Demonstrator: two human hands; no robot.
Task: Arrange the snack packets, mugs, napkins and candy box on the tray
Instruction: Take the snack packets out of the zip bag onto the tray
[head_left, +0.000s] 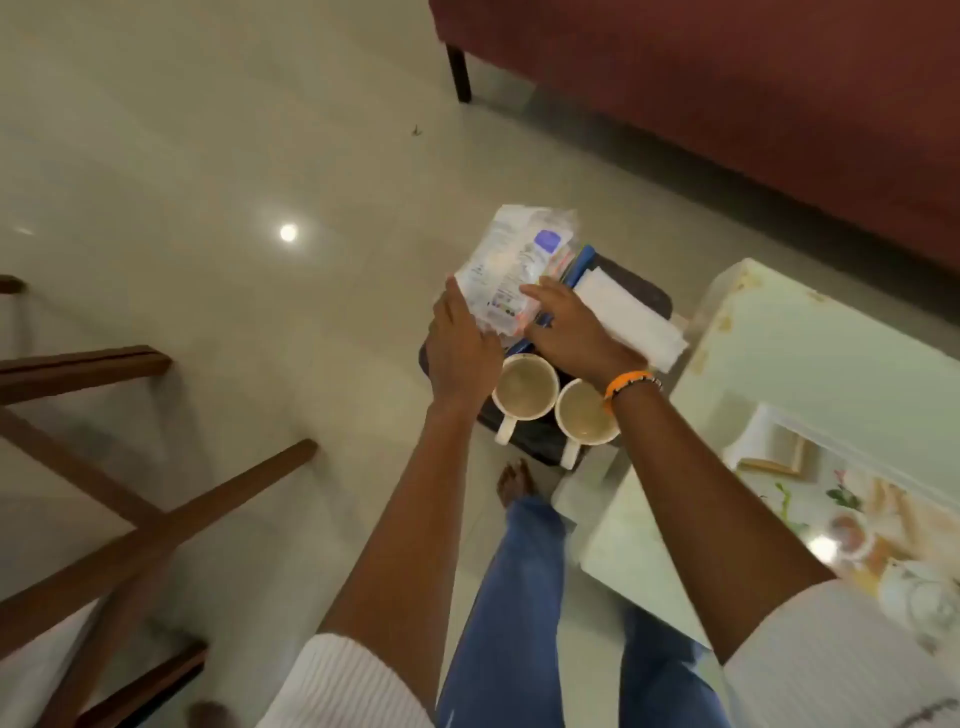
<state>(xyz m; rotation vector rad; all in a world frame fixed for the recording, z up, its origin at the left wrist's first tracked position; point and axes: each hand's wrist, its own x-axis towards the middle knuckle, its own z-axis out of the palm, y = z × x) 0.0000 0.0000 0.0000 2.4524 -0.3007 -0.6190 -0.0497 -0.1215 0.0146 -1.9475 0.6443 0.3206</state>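
Observation:
A dark tray (641, 291) sits low in front of me. Two white mugs (524, 387) (584, 413) with pale brown drink stand at its near edge, handles toward me. White folded napkins (631, 317) lie along its right side. A blue box edge (582, 265) shows beside the napkins. Clear and white snack packets (511, 254) are stacked on the tray's far left part. My left hand (465, 343) holds the packets' near left edge. My right hand (576, 330), with an orange wristband, presses flat on the packets' near right side.
A pale glass-topped table (810, 353) stands right of the tray, reflecting a tea set. A dark red sofa (727, 104) fills the far right. Wooden chair legs (156, 525) cross at the left. My jeans-clad legs and bare foot (514, 483) are below the tray.

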